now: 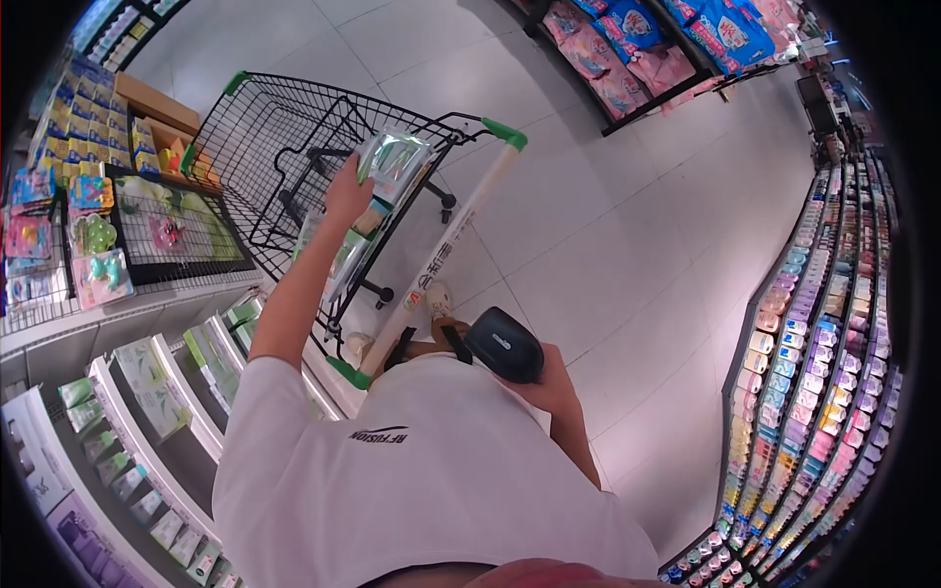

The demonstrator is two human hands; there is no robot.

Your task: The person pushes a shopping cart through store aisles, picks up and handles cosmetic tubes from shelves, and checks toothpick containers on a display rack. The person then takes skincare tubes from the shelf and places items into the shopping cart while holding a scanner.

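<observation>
My left hand (348, 194) reaches over the handle end of a wire shopping cart (265, 127) and holds a shiny silver and green package (394, 165) at its edge. Below that package, other green and white packs (345, 257) lie in the cart's near part. In front of my right hip, my right hand (551, 384) is wrapped round a dark, rounded case (504, 345) with a small light logo. The cart's pale handle bar (441, 260) with green ends runs diagonally between my two hands.
Shelves with green and purple packs (162, 387) stand at the left, near my arm. Yellow boxes and hanging goods are beside the cart. A rack of pink and blue bags (627, 59) is at the top right. Long curved shelves (784, 363) line the right side.
</observation>
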